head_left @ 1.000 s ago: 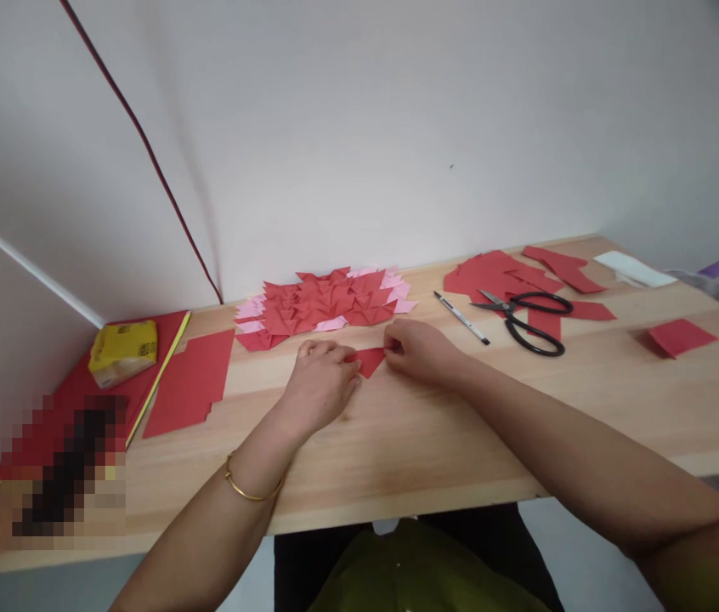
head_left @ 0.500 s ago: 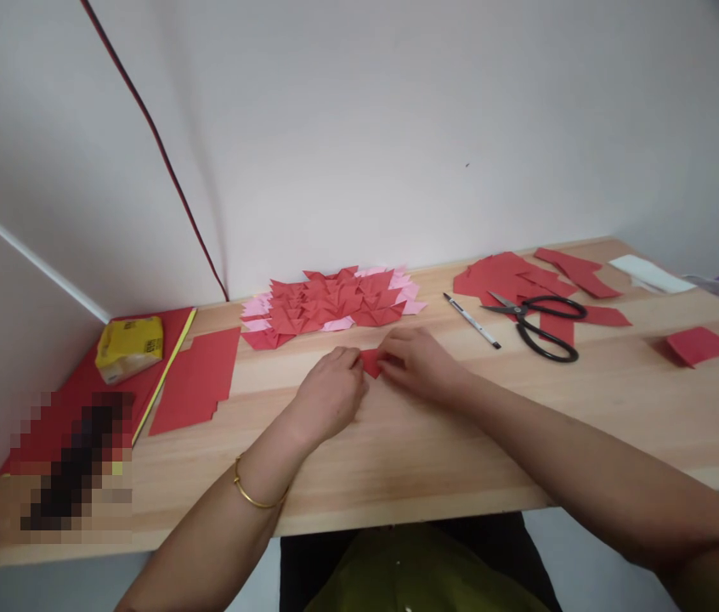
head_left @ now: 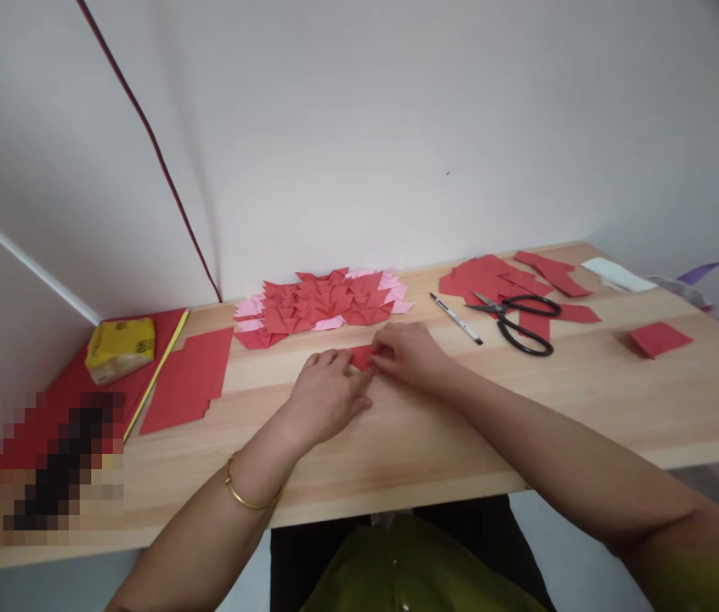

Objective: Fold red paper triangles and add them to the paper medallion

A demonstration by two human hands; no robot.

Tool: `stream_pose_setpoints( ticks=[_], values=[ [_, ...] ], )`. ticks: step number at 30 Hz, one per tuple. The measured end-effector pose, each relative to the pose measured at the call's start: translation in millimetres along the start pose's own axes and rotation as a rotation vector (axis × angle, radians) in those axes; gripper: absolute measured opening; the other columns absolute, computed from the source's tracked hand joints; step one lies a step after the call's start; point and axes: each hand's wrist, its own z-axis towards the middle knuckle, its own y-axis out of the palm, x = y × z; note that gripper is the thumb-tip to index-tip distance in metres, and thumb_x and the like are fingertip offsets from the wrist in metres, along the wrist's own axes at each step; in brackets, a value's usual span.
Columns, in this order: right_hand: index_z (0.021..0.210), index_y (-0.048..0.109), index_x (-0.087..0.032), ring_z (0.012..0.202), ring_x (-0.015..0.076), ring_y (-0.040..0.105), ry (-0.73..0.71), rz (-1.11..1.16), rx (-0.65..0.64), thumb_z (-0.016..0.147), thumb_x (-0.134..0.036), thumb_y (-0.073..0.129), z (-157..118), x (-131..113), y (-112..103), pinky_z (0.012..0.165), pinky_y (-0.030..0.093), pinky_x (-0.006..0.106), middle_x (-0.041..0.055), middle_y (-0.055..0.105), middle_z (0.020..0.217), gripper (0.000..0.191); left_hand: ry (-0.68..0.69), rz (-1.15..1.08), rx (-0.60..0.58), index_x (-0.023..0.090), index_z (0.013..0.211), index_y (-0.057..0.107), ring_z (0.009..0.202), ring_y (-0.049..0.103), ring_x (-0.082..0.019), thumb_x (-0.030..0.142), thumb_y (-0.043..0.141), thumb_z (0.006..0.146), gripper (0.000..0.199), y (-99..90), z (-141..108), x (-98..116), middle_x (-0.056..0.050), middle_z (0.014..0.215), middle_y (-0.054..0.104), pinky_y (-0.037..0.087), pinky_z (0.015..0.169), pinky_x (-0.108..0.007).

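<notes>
A small piece of red folded paper (head_left: pixel 360 357) lies on the table in front of me, partly covered by my fingers. My left hand (head_left: pixel 329 393) rests palm down at its left end, fingers stretched out and thumb apart toward the right. At the paper's right side, my right hand (head_left: pixel 407 353) has its fingers bent and pinched on the edge. Just behind both hands is a cluster of red and pink folded paper pieces (head_left: pixel 327 299).
Right of centre lie a pen (head_left: pixel 456 320), black-handled scissors (head_left: pixel 512 319), red paper scraps (head_left: pixel 487 276) and a bent red square (head_left: pixel 662 338). On the left are red sheets (head_left: pixel 189 378), a yellow packet (head_left: pixel 121 347) and a pixelated dark object (head_left: pixel 66 463). A wall borders the back.
My left hand has opened out, with its thumb now spread away from the paper. My right hand still pinches the paper's right side. The view has shifted slightly.
</notes>
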Motion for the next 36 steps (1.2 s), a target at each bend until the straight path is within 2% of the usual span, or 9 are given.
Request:
stream_pose_setpoints(
  ticks=[2,6,12,17,19,23,26,31,36],
  values=[
    [0.072,0.06,-0.019,0.075,0.0158,0.056,0.056,-0.035,-0.025,0.075,-0.025,0.057,2,0,0,0.074,0.031,0.03,0.0018,0.066,0.078,0.007,-0.011,-0.024,-0.009,0.031,0.12,0.06,0.111,0.049,-0.03,0.043,0.058,0.082,0.039,-2.3,0,0,-0.011,0.12,0.055,0.038,0.094,-0.046],
    [0.076,0.06,-0.019,0.073,0.016,0.056,0.215,-0.104,0.077,0.078,-0.023,0.053,5,15,-4,0.069,0.032,0.029,0.0038,0.065,0.081,0.009,-0.041,-0.073,0.018,0.035,0.114,0.064,0.111,0.049,-0.03,0.044,0.058,0.082,0.033,-0.3,2,-3,-0.009,0.12,0.056,0.039,0.093,-0.047],
    [0.088,0.064,-0.021,0.094,0.0229,0.055,0.098,-0.026,-0.012,0.075,-0.042,0.064,2,13,1,0.078,0.034,0.034,0.0071,0.064,0.099,0.025,-0.104,-0.253,0.248,0.023,0.095,0.068,0.104,0.053,-0.021,0.029,0.057,0.083,0.017,22.2,14,-18,-0.006,0.116,0.057,0.044,0.091,-0.035],
    [0.076,0.061,-0.019,0.09,0.022,0.054,0.095,0.053,-0.035,0.071,-0.032,0.066,1,6,1,0.077,0.034,0.035,0.0058,0.063,0.091,0.015,-0.18,-0.343,0.377,0.017,0.108,0.063,0.107,0.053,-0.025,0.031,0.07,0.071,0.04,32.1,22,-29,-0.01,0.108,0.061,0.041,0.097,-0.042],
    [0.071,0.057,-0.018,0.082,0.0178,0.054,0.101,0.159,-0.012,0.073,-0.025,0.061,0,8,1,0.076,0.035,0.032,0.0028,0.063,0.081,0.009,-0.221,-0.483,0.433,0.017,0.115,0.06,0.104,0.054,-0.024,0.028,0.073,0.067,0.051,34.1,25,-31,-0.01,0.11,0.062,0.042,0.096,-0.042],
    [0.074,0.054,-0.018,0.066,0.0122,0.053,0.107,0.42,0.036,0.072,-0.021,0.056,2,12,7,0.066,0.04,0.025,-0.001,0.059,0.071,0.004,-0.302,-1.067,0.486,0.016,0.132,0.045,0.068,0.056,-0.01,0.02,0.07,0.066,0.07,37.2,30,-33,-0.005,0.095,0.064,0.047,0.07,-0.027],
    [0.084,0.057,-0.017,0.067,0.0123,0.054,0.071,0.485,0.088,0.073,-0.023,0.056,4,14,13,0.067,0.042,0.026,-0.0002,0.061,0.075,0.012,-0.279,-1.351,0.511,0.014,0.121,0.052,0.061,0.052,-0.007,0.018,0.071,0.063,0.06,36.3,32,-32,-0.001,0.084,0.062,0.043,0.063,-0.021],
    [0.094,0.061,-0.016,0.074,0.014,0.056,0.058,0.521,0.15,0.08,-0.037,0.054,6,8,9,0.07,0.044,0.027,0.0045,0.065,0.087,0.026,-0.338,-1.538,0.59,0.013,0.1,0.059,0.065,0.055,-0.008,0.013,0.07,0.06,0.042,28.6,36,-32,0.0,0.079,0.062,0.042,0.065,-0.021],
    [0.08,0.064,-0.016,0.067,0.0138,0.053,0.123,0.529,0.086,0.079,-0.046,0.055,16,-7,-1,0.063,0.04,0.025,0.0019,0.063,0.074,0.032,-0.406,-1.603,0.615,0.014,0.093,0.061,0.056,0.051,-0.006,0.01,0.069,0.056,0.038,18.2,45,-30,0.004,0.068,0.058,0.039,0.06,-0.02]
  ],
)
